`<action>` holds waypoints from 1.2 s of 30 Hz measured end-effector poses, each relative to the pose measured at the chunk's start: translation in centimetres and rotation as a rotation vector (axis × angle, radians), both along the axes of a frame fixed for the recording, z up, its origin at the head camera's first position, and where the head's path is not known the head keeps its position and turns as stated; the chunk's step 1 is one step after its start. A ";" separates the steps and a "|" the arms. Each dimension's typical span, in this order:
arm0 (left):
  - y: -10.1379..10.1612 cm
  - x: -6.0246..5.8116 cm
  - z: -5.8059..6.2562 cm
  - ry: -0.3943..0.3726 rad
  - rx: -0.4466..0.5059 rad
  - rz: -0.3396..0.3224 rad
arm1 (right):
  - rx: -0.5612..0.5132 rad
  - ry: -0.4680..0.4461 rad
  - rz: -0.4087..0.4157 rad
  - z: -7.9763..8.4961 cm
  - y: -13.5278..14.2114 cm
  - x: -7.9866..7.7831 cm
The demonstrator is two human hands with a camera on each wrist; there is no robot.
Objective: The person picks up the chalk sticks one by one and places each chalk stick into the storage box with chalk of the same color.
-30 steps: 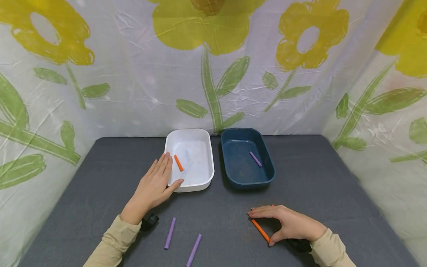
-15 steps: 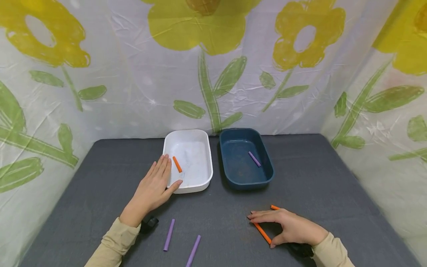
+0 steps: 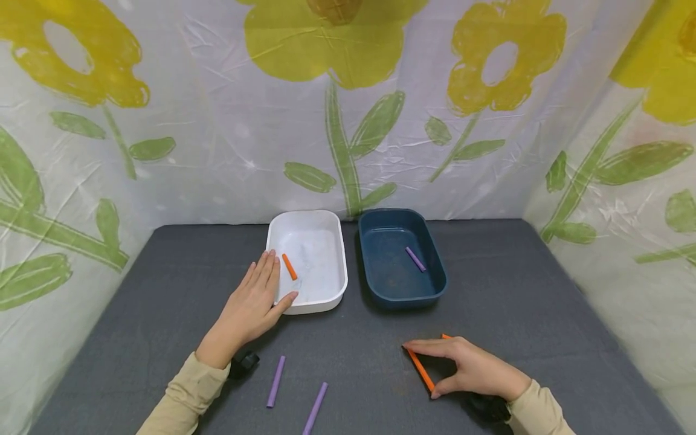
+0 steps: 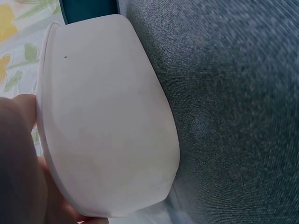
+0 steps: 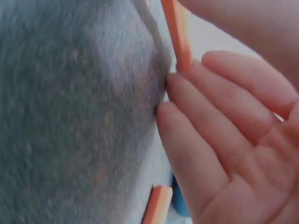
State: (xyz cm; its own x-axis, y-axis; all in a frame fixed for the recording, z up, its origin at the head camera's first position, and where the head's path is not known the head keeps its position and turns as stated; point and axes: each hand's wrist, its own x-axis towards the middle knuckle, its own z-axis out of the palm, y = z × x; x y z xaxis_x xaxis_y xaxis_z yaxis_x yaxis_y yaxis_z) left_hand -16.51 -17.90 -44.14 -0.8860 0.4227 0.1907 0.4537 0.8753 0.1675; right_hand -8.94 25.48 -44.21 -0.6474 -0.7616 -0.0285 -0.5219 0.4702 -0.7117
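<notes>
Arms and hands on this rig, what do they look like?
Human, no gloves on the left hand or right hand. Left sleeve and right sleeve are plain beige, creased, reaching about the wrists. A small black unit shows at the left wrist and another at the right. No cables visible.

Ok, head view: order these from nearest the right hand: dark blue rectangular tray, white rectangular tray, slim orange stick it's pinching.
1. Orange stick, pinched in the right hand.
2. Blue tray, beyond the hand, leftward.
3. White tray, farther left.
</notes>
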 end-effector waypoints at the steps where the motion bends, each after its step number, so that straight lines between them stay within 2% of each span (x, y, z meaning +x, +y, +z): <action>1: 0.0 0.0 0.0 -0.003 -0.002 0.001 | -0.001 0.011 -0.008 0.0 -0.1 0.1; 10: 0.2 0.0 0.0 -0.028 -0.002 0.007 | 0.003 0.092 -0.046 0.1 -1.1 0.2; 17: 0.3 0.1 0.0 0.004 0.009 0.003 | -0.035 0.072 -0.047 0.4 -1.9 -0.4; 28: 0.3 0.1 0.1 -0.029 -0.001 0.013 | -0.076 0.116 -0.045 1.2 -3.2 -1.2; 36: 0.2 0.1 0.1 -0.033 0.013 0.012 | -0.094 0.095 -0.048 2.5 -4.2 -1.6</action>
State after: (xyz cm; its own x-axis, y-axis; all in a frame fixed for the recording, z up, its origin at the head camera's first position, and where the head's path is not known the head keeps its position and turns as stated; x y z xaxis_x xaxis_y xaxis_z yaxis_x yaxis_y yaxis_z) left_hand -16.36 -17.73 -44.07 -0.8969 0.4096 0.1669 0.4372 0.8783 0.1938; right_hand -10.57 21.33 -41.75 -0.6795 -0.7261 0.1049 -0.5675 0.4295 -0.7025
